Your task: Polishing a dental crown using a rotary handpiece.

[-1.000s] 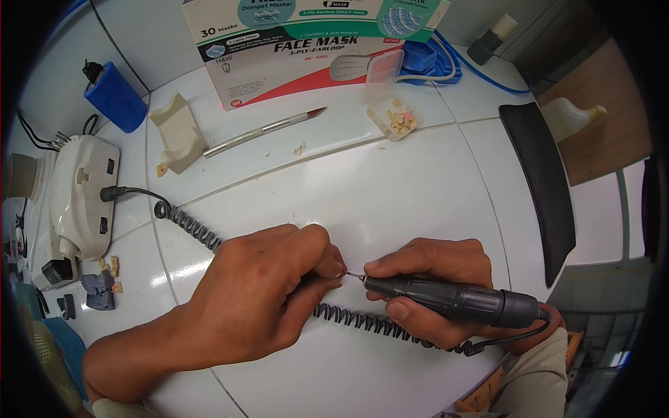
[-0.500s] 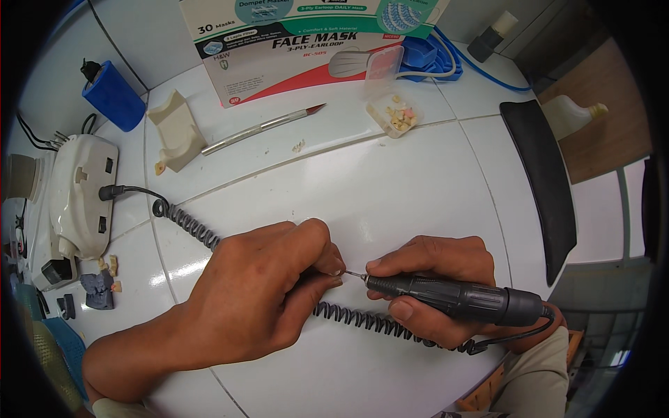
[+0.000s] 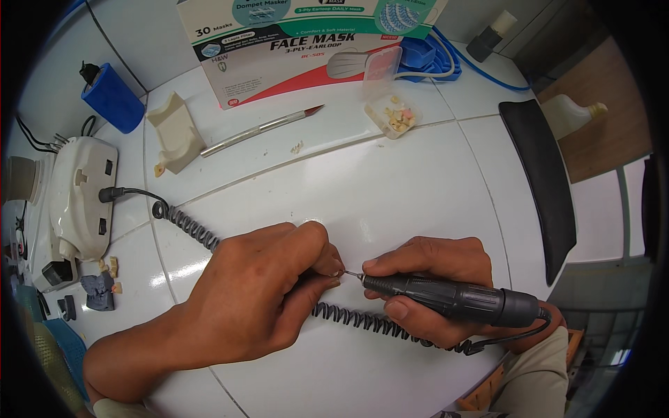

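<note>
My right hand (image 3: pixel 435 279) is wrapped round a black rotary handpiece (image 3: pixel 453 298), its back end pointing right. From its front a thin metal bur (image 3: pixel 352 274) reaches left to the fingertips of my left hand (image 3: pixel 261 289). Those fingers are pinched together at the bur's tip. Whatever small piece they hold is mostly hidden by the fingers and too small to name. The handpiece's coiled black cord (image 3: pixel 376 322) runs beneath both hands across the white tiled table.
A white control box (image 3: pixel 85 195) with the cord plugged in stands at left. Behind lie a craft knife (image 3: pixel 261 130), a beige holder (image 3: pixel 178 132), a face mask box (image 3: pixel 293 66) and a clear case (image 3: pixel 380 124) of small tooth-like pieces. A black pad (image 3: pixel 540 188) lines the right edge.
The handpiece and my right hand have shifted very slightly left. My left hand stays almost still, with its pinch unchanged.
</note>
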Available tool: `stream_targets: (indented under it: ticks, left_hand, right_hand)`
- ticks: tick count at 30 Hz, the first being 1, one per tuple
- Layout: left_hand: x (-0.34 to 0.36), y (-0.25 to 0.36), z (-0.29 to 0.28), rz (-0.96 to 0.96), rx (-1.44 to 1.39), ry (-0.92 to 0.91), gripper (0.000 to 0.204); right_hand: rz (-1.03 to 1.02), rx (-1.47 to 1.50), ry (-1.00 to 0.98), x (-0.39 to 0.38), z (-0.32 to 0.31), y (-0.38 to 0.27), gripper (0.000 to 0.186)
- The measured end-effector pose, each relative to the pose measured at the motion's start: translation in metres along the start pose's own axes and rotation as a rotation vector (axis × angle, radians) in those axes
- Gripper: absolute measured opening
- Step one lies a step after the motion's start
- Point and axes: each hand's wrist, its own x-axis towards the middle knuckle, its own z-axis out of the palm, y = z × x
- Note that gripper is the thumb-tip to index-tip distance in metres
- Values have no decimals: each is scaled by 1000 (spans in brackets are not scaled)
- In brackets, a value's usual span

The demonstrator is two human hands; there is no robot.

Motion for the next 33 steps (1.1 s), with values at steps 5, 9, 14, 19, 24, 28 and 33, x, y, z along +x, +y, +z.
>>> stream_targets:
  ticks: [5, 9, 14, 19, 24, 28, 33]
  left_hand:
    - [0, 0, 0, 1, 4, -9, 18]
    - [1, -1, -1, 17, -2, -10, 18]
    - [0, 1, -1, -23, -29, -5, 18]
    - [0, 1, 0, -22, -30, -3, 17]
    - [-1, 1, -1, -20, -12, -10, 17]
    - [-1, 2, -1, -38, -8, -16, 16]
    - [-2, 2, -2, -63, -31, -26, 15]
  right_hand:
    - [5, -14, -1, 0, 0, -1, 35]
    - [-3, -17, -13, 2, 0, 0, 35]
    - [-6, -18, -22, 2, -2, -3, 36]
    - [3, -16, -15, 1, -2, -2, 35]
    - [17, -4, -8, 1, -1, -4, 35]
    - [9, -2, -6, 0, -1, -3, 35]
    - [27, 7, 3, 0, 1, -4, 34]
